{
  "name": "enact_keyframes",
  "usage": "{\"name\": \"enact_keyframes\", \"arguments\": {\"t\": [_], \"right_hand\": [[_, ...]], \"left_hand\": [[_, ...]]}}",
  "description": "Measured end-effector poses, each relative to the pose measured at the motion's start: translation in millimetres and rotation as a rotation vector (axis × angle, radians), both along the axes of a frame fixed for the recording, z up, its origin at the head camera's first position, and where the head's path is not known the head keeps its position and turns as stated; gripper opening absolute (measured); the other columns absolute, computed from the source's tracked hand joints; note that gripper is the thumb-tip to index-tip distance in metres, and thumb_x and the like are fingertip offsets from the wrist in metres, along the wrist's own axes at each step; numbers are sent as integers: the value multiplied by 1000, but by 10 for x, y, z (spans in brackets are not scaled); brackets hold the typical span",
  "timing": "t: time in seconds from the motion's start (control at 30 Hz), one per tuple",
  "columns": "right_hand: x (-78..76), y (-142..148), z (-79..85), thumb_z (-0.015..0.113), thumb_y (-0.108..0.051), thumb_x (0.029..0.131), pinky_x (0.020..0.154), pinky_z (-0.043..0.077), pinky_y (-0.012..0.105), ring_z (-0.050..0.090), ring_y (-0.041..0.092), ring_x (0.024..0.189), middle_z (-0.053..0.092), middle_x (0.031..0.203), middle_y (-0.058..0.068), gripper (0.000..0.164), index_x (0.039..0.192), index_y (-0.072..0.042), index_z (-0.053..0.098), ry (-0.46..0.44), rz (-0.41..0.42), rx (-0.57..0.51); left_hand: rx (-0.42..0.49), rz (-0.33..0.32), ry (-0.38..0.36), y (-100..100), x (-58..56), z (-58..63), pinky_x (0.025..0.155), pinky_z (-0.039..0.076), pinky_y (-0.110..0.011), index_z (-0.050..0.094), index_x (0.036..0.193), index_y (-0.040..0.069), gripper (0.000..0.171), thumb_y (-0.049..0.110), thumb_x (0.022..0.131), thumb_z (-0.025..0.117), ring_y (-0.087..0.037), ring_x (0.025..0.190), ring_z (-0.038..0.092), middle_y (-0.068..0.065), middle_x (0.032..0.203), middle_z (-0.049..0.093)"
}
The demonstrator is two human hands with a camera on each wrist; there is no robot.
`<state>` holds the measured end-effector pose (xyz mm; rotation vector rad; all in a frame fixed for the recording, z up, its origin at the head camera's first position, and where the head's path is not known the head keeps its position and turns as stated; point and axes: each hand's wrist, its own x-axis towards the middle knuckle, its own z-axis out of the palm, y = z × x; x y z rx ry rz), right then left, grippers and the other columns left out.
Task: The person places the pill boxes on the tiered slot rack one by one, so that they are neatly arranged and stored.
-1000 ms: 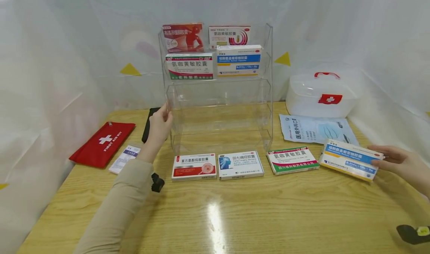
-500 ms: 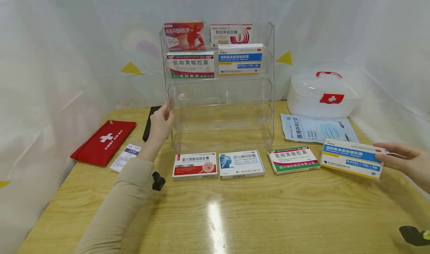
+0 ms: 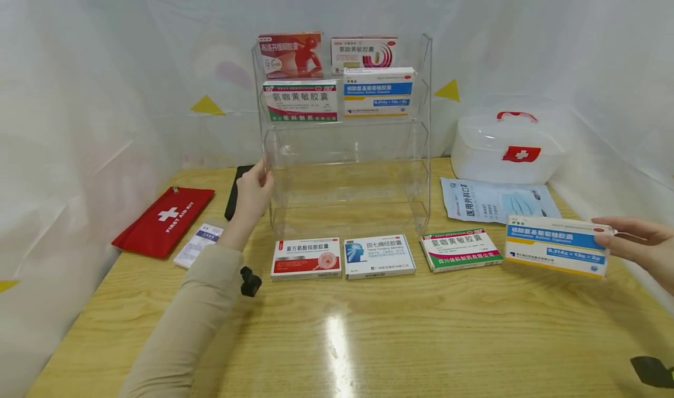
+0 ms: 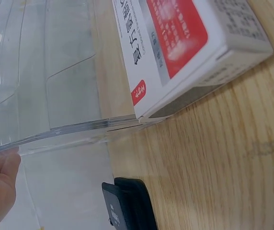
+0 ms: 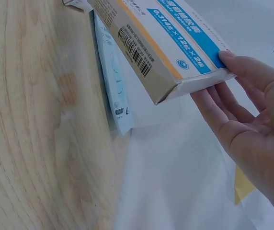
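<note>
My left hand (image 3: pixel 253 193) grips the left side edge of a clear acrylic display rack (image 3: pixel 347 146), thumb and fingers on either side of the panel, as the left wrist view also shows. My right hand (image 3: pixel 639 243) holds a white, blue and yellow medicine box (image 3: pixel 555 246) by its right end. In the right wrist view the thumb lies on the box's printed face and the fingers are beneath. Left of it on the table lie a green-and-white medicine box (image 3: pixel 462 250), a white box with a blue head picture (image 3: pixel 379 256) and a red-and-white box (image 3: pixel 306 258).
Several boxes, including a red one (image 3: pixel 291 55), stand on the rack's upper tiers. To the right are a blue mask packet (image 3: pixel 497 200) and a white first-aid box (image 3: pixel 508 149). A red pouch (image 3: pixel 164 221), a small white packet (image 3: pixel 199 244) and a black case (image 3: pixel 234 193) lie left.
The box in my right hand has shifted slightly right and turned more level, its right end rising. My left hand keeps its grip on the rack. The head view has moved a little.
</note>
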<state>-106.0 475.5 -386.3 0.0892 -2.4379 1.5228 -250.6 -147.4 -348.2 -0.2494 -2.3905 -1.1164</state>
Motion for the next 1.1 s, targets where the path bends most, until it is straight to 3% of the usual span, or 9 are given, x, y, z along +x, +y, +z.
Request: {"name": "enact_keyframes", "arguments": {"t": [0.17, 0.3, 0.4, 0.53, 0.87, 0.97, 1.1], "right_hand": [[13, -89, 112, 54, 9, 88, 65, 47, 7, 63, -6, 75, 66, 93, -22, 43, 117, -21, 65, 76, 61, -106], [7, -217, 227, 51, 15, 87, 66, 49, 9, 66, -2, 77, 70, 94, -14, 44, 116, -14, 66, 124, 129, -252], [-5, -325, 330, 52, 15, 86, 66, 49, 10, 67, 0, 75, 72, 92, -11, 42, 114, -12, 67, 127, 138, -285], [-14, -482, 454, 55, 12, 86, 69, 48, 8, 67, 0, 76, 72, 92, -11, 39, 117, -9, 65, 131, 120, -253], [-119, -952, 748, 58, 10, 85, 76, 48, 8, 66, 4, 82, 71, 98, -5, 36, 121, 2, 61, 144, 197, -341], [-173, -1113, 844, 62, 1, 87, 73, 45, 7, 63, 2, 81, 71, 94, -12, 35, 121, -5, 62, 96, 128, -229], [-277, -1337, 931, 66, -6, 86, 70, 45, 9, 62, 1, 79, 71, 89, -15, 35, 120, -10, 63, 64, 89, -162]], "left_hand": [[0, -1, -7, -10, -8, -13, 46, 33, -19, 46, 138, 3, 44, 6, 94, 48, -20, 57, 48, -23, 113, 65], [1, -4, 5, -20, -5, -14, 43, 32, -20, 47, 137, 2, 43, 5, 94, 48, -11, 49, 41, -24, 112, 65], [3, -11, 11, -25, -3, -11, 43, 31, -20, 48, 136, 2, 43, 5, 94, 48, -6, 45, 36, -25, 110, 66], [8, -15, 7, -22, 1, -8, 42, 30, -20, 48, 136, 1, 43, 5, 94, 47, -2, 42, 32, -25, 108, 66], [21, -28, 30, -10, -10, -15, 41, 28, -20, 48, 137, 4, 44, 4, 94, 46, 0, 39, 27, -26, 103, 68], [25, -31, 30, -8, -10, -21, 41, 28, -20, 47, 138, 4, 44, 4, 94, 46, 0, 39, 27, -26, 106, 67], [35, -32, 29, -8, -6, -28, 40, 28, -20, 48, 137, 4, 44, 4, 94, 45, 0, 38, 25, -27, 100, 68]]}}
